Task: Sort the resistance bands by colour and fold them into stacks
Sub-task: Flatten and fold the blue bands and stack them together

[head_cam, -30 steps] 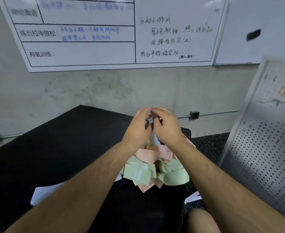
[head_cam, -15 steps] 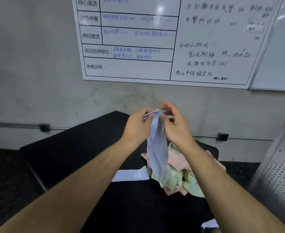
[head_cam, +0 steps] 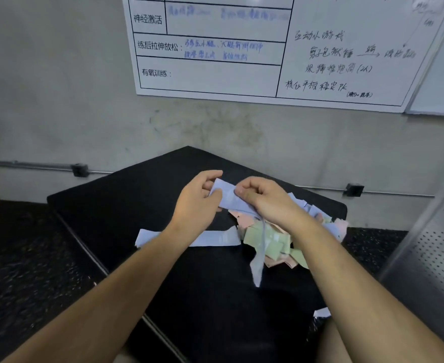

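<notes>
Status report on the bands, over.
Copy: left hand and right hand pinch one lifted band, blue, tail hanging. On the table, a flat band, blue. Beside it the mixed pile, unsorted.

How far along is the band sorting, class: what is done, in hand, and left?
Done: one flat blue band lies on the black table. In hand: left hand and right hand pinch a second blue band. Left: the mixed pink, green and blue pile; no folded stack shows.

Lavender band, green and pink pile, black table.
</notes>
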